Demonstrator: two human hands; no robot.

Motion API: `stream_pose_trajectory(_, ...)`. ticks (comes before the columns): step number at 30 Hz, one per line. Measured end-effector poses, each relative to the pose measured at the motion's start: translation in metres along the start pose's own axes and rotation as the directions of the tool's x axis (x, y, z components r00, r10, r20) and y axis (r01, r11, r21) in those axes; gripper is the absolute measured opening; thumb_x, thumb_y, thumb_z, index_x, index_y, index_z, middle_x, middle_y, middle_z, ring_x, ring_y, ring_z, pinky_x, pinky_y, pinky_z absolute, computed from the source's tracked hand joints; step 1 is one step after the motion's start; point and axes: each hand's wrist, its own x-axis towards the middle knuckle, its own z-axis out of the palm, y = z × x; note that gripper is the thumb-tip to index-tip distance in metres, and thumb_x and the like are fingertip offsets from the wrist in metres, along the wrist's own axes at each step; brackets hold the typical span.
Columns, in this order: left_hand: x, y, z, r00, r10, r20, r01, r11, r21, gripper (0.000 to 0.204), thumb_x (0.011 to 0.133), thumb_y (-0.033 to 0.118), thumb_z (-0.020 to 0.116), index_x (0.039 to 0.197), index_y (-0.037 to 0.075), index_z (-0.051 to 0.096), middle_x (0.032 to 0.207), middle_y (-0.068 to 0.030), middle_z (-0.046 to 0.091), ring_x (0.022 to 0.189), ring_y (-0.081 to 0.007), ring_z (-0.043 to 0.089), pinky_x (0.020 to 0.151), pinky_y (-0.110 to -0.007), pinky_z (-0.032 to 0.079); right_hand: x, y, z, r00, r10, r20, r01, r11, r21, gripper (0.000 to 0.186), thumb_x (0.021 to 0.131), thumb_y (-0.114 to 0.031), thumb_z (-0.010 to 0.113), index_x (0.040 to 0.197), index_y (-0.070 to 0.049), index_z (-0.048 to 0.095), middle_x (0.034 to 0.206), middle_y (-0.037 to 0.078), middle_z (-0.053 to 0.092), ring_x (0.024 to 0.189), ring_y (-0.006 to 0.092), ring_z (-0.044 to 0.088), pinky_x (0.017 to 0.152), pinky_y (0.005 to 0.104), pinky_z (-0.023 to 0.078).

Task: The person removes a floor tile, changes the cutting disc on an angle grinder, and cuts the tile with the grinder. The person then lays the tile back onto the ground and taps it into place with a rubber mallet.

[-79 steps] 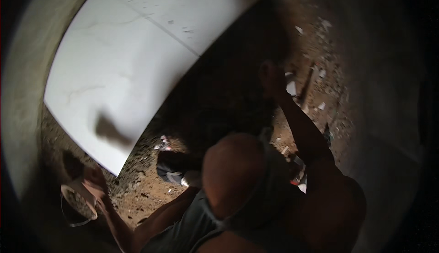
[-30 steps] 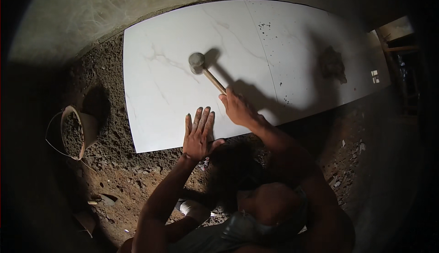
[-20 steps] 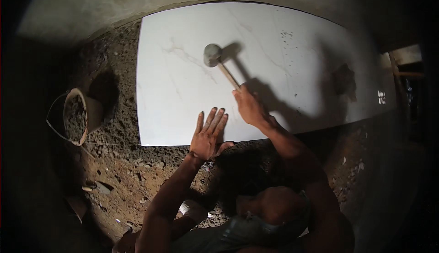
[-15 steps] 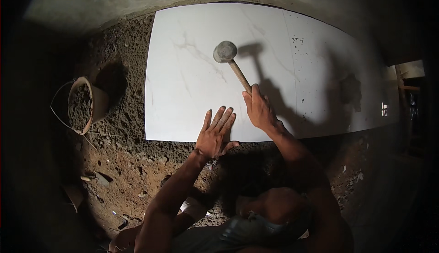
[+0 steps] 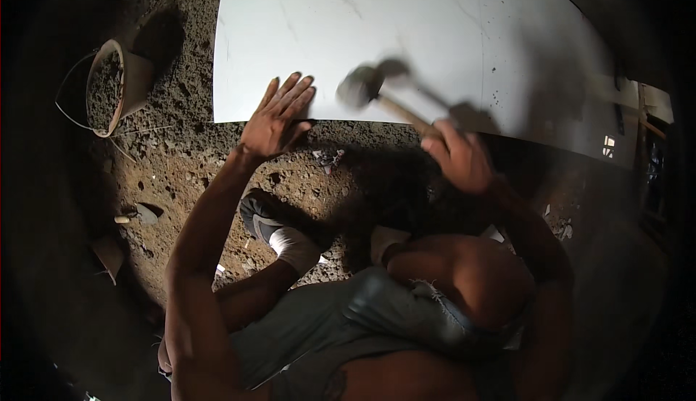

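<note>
A large white marble-look tile [image 5: 283, 31] with faint brown veins lies flat on dark, crumbly mortar. My left hand [image 5: 279, 114] rests on its near edge, palm down, fingers stretched out and the thumb by the rim. In my right hand [image 5: 462, 158] is the wooden handle of a rubber mallet [image 5: 360, 87], fingers wrapped round it. The mallet's grey head is blurred by motion and hangs over the tile near its front edge, with its shadow close by; whether it touches cannot be told. A thin joint separates a second white tile [image 5: 533, 75] on the right, specked with dark crumbs.
On the left, a bucket [image 5: 138, 85] of mortar lies tipped, its wire handle outward. A trowel [image 5: 146, 214] rests on the rough soil [image 5: 181, 183] below it. My shoe [image 5: 257, 216] stands just short of the tile. A window-like frame [image 5: 654, 111] is at the far right.
My view has tilted down, so the tiles sit higher. My left hand has slid left along the tile's edge. The mallet has come nearer the front edge, its handle angled flatter.
</note>
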Motion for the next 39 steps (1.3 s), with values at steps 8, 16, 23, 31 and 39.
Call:
stream_pose_trajectory(8, 0.001, -0.003, 0.013, 0.999, 0.008, -0.053, -0.004, 0.997, 0.072, 0.057, 0.102, 0.037, 0.051, 0.152, 0.012, 0.041, 0.158, -0.0099, 0.039, 0.15, -0.0329, 0.029, 0.122, -0.059, 0.017, -0.024, 0.02, -0.002, 0.721, -0.687, 0.092, 0.649, 0.623, -0.436, 0.038, 0.094, -0.053, 0.062, 0.104, -0.016, 0.063, 0.088, 0.003, 0.066, 0.072, 0.016, 0.067, 0.066, 0.0334, 0.056)
stream_pose_trajectory(16, 0.001, -0.003, 0.017, 0.999, -0.003, -0.049, 0.008, 0.994, 0.11, 0.055, 0.106, 0.046, 0.035, 0.154, 0.019, 0.041, 0.161, -0.002, 0.037, 0.153, -0.0258, 0.024, 0.123, -0.056, 0.012, -0.046, 0.026, 0.012, 0.813, -0.458, 0.361, 0.572, 0.744, -0.346, 0.039, 0.096, -0.055, 0.056, 0.102, -0.018, 0.065, 0.082, 0.001, 0.06, 0.068, 0.0131, 0.061, 0.059, 0.0299, 0.052)
stream_pose_trajectory(23, 0.0, -0.005, 0.018, 0.998, -0.006, -0.055, 0.011, 0.995, 0.1, 0.06, 0.106, 0.049, 0.029, 0.156, 0.018, 0.036, 0.163, -0.0018, 0.031, 0.154, -0.0282, 0.019, 0.124, -0.056, 0.008, -0.04, 0.031, 0.03, 0.771, -0.604, -0.201, 0.452, 0.743, -0.494, 0.043, 0.09, -0.057, 0.063, 0.102, -0.016, 0.066, 0.091, 0.004, 0.067, 0.068, 0.0192, 0.066, 0.06, 0.0376, 0.054)
stream_pose_trajectory(31, -0.042, -0.002, 0.016, 0.962, -0.176, -0.207, 0.16, 0.983, -0.091, 0.054, 0.101, 0.033, 0.043, 0.153, 0.018, 0.041, 0.161, -0.0021, 0.035, 0.153, -0.0251, 0.021, 0.125, -0.054, 0.012, 0.003, -0.031, 0.025, 0.794, -0.509, 0.333, 0.583, 0.792, -0.179, 0.038, 0.091, -0.049, 0.065, 0.096, -0.011, 0.061, 0.081, 0.007, 0.063, 0.071, 0.0274, 0.068, 0.06, 0.0417, 0.055)
stream_pose_trajectory(39, -0.047, -0.013, 0.015, 0.961, -0.21, -0.183, 0.225, 0.972, 0.066, 0.047, 0.094, 0.027, 0.055, 0.141, 0.021, 0.056, 0.154, -0.0002, 0.047, 0.149, -0.025, 0.033, 0.123, -0.057, 0.021, 0.034, -0.033, 0.038, 0.876, -0.436, 0.208, 0.465, 0.877, -0.118, 0.034, 0.09, -0.041, 0.069, 0.094, -0.008, 0.059, 0.078, 0.012, 0.064, 0.068, 0.0365, 0.067, 0.058, 0.0467, 0.054)
